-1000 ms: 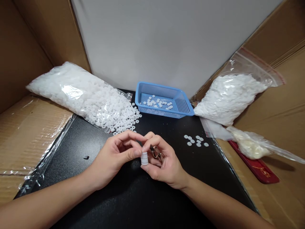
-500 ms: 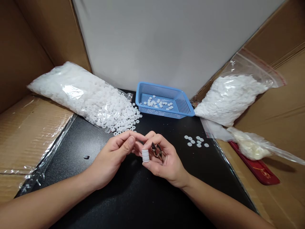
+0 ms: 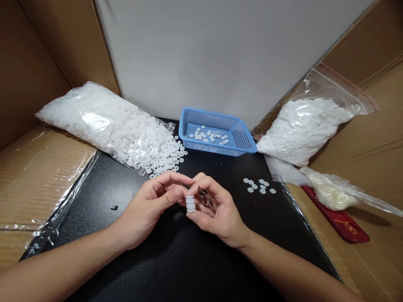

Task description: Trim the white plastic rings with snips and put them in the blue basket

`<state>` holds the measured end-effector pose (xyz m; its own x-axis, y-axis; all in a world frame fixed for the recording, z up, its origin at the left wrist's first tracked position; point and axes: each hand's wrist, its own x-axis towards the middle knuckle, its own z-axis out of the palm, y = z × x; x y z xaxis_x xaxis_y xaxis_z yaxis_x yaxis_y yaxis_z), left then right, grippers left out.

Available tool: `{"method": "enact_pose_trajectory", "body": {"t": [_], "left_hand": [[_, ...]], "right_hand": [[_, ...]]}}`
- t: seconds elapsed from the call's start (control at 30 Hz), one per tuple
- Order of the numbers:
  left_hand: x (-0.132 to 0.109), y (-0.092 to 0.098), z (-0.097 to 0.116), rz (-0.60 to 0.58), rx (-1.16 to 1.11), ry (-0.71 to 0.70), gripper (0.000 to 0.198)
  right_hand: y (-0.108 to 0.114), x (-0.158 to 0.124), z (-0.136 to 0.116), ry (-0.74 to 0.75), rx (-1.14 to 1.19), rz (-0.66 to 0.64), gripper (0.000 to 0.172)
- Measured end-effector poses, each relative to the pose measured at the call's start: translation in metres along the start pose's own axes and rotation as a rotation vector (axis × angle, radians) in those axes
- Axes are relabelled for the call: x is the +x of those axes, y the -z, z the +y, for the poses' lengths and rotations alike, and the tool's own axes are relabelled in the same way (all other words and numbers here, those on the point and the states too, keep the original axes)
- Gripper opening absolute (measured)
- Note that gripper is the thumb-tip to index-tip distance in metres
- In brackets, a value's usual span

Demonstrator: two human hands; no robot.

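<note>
Several white rings [image 3: 190, 203] form a short, upright stack on the near side of the blue basket [image 3: 214, 148], clear of the bench [image 3: 173, 272]. The right hand [image 3: 220, 214] pinches it end to end, thumb under and forefinger on top, which presumably keeps the rings together while leaving their rims in view. Dark metal snips [image 3: 206, 198] sit tucked in that same palm, likely so they need not be put down. The left hand [image 3: 151, 207] is half curled, its thumb apart from its forefinger, whose tip meets the right hand's fingers; I cannot tell whether its hidden fingers steady the stack's far side.

Left of the basket lies a large clear bag [image 3: 103, 121], with loose rings [image 3: 165, 157] spread between its mouth and the basket, probably for easy picking. More white pieces [image 3: 197, 135] lie inside the basket, whose walls keep them from scattering. A few flat discs [image 3: 262, 191] lie nearer than the basket and to its right, seemingly set apart from the loose rings.
</note>
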<state>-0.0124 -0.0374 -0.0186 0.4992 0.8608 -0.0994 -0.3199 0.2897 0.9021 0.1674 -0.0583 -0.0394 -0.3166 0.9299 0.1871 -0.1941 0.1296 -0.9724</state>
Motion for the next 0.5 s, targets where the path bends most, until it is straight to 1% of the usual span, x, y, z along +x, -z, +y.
{"method": "enact_pose_trajectory", "body": {"t": [0.07,0.2,0.5], "left_hand": [[0.0005,-0.0004,0.0005,-0.009,-0.035,0.008,0.025],[0.0022,-0.0003,0.0003,-0.021,-0.076,0.029,0.026],[0.0030,-0.0010,0.0016,-0.037,-0.143,0.083,0.025]], "right_hand": [[-0.0015,-0.0004,-0.0013,0.012,-0.024,0.028,0.027],[-0.0053,-0.0008,-0.0047,0.022,-0.089,0.077,0.021],[-0.0068,-0.0013,-0.0048,0.073,-0.185,0.088,0.017]]}}
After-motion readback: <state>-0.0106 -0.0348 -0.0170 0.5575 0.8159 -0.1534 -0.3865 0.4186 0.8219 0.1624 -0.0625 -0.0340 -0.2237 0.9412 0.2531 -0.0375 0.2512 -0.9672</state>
